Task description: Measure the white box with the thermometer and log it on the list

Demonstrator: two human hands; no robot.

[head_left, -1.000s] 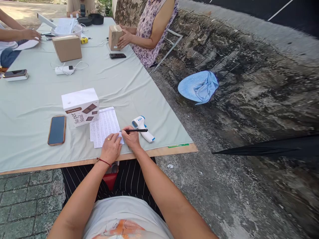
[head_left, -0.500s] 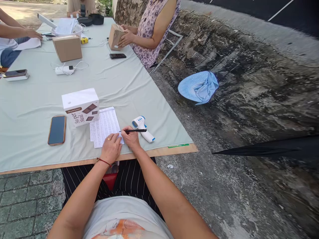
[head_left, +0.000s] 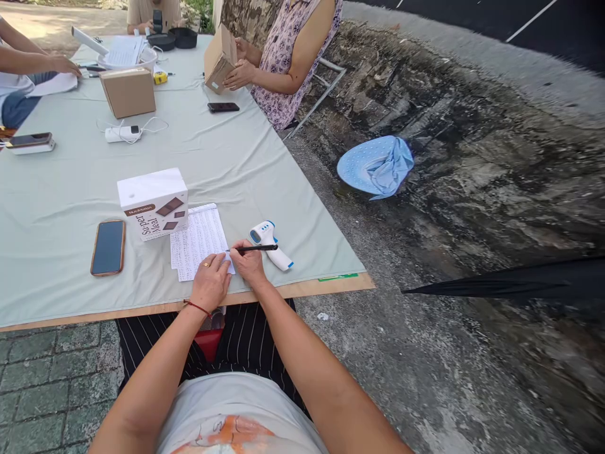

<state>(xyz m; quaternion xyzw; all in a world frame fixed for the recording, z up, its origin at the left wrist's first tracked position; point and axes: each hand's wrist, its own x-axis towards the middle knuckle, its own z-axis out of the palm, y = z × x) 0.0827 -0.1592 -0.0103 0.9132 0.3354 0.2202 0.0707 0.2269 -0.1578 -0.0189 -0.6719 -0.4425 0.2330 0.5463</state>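
Note:
My right hand (head_left: 247, 263) is closed around a black pen (head_left: 258, 248), its tip at the right edge of a sheet of paper (head_left: 201, 246) covered in rows of handwriting. Flat on the lower part of that sheet lies my left hand (head_left: 211, 279), fingers stretched out, with a ring and a red wrist cord. A white and blue infrared thermometer (head_left: 273, 244) lies just right of my right hand. Behind the paper stands a white box with chocolate pictures (head_left: 154, 205), touching the sheet's upper left. To its left a smartphone (head_left: 108, 248) lies face up.
Further back on the cloth-covered table (head_left: 227, 164) are a cardboard box (head_left: 127, 93), a white device with a cable (head_left: 123, 133), and a black phone (head_left: 224, 107). A co-worker at the right holds another carton (head_left: 221, 60). A blue sun hat (head_left: 375, 165) is off the table's right side.
The co-worker at the right has tilted and raised the carton, shifting their hands on it. My own hands, the pen and the paper show almost no movement.

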